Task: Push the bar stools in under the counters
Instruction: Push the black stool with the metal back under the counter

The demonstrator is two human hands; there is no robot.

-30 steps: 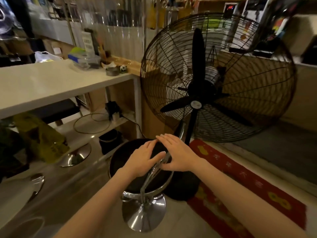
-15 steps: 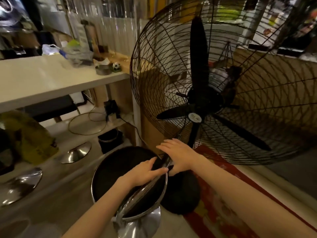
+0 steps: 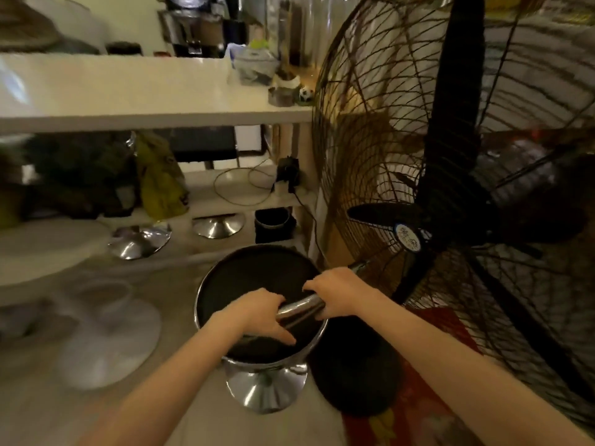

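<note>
Head view: both hands on the stool's rail

Your left hand (image 3: 257, 312) wraps the chrome back rail (image 3: 301, 309) of the stool (image 3: 254, 278), thumb stretched down over the black seat. Your right hand (image 3: 338, 294) curls round the same rail farther along. The stool stands on the floor in front of the white surface (image 3: 128, 94), seat not under its edge, chrome base (image 3: 265, 389) below. Two more chrome bases (image 3: 217, 225) sit under the surface. A large fan (image 3: 450, 188) stands just right of the stool.

black round bar stool (image 3: 254, 284) upright on chrome base before white counter (image 3: 145, 101).
</note>
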